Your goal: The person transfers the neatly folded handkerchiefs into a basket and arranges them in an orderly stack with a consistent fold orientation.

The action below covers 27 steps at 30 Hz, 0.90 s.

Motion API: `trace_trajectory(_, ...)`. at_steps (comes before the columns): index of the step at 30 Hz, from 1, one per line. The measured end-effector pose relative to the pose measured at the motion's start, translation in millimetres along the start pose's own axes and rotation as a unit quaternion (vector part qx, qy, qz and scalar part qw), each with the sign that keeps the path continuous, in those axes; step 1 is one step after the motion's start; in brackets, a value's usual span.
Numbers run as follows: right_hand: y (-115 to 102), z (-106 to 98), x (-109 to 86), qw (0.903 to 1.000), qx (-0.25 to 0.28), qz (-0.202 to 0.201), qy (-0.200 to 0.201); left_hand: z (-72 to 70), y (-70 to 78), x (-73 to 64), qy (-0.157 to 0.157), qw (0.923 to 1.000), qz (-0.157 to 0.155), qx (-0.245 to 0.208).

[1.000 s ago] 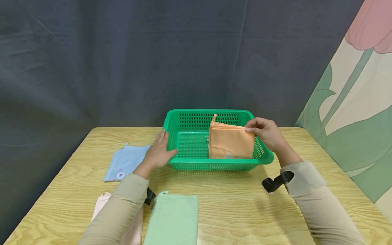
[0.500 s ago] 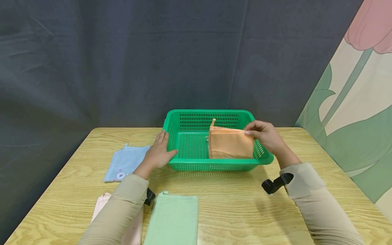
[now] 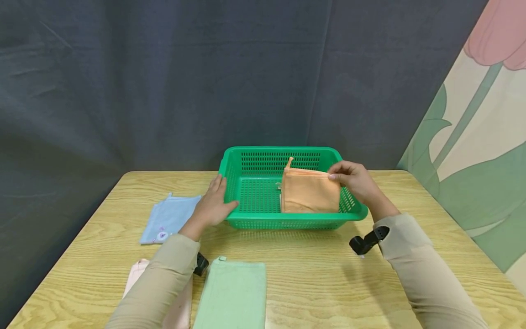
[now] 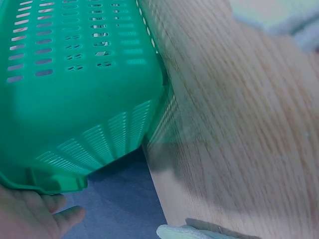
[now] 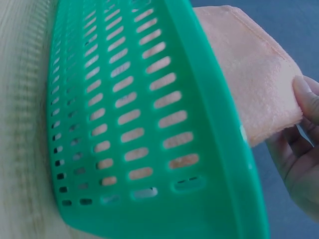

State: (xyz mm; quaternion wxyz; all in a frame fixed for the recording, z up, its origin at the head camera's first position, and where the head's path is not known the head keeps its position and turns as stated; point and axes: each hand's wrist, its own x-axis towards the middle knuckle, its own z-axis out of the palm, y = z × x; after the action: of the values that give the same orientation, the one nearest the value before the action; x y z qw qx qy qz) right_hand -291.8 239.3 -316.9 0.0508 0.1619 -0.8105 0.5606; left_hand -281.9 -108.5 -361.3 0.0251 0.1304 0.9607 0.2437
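In the head view an orange folded towel stands upright at the right side of the green plastic basket. My right hand pinches its top right corner between thumb and fingers. A small hanging loop sticks up at the towel's left corner. The right wrist view shows the towel rising above the basket's rim, with my right thumb on its edge. My left hand rests on the basket's left end with fingers extended. In the left wrist view, the fingers lie right at the rim.
A blue cloth lies left of the basket. Nearer on the wooden table are a green folded cloth and a pink cloth, partly under my left sleeve. A dark curtain hangs behind, and a painted wall stands right.
My right hand has lowered slightly with the orange towel, sinking it deeper into the basket; the print near its lower edge is now hidden. The left hand and the basket have stayed put.
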Motion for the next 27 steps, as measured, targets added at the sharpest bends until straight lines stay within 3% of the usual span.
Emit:
trace_trajectory(16,13.0,1.5,17.1,0.9979,-0.054,0.034,-0.011,0.4,-0.1,-0.2,0.002,1.0000,0.003,-0.004)
trace_trajectory(27,19.9,5.5,21.6,0.9975,-0.043,0.053,-0.020,0.3,0.4,-0.5,0.000,1.0000,0.001,-0.002)
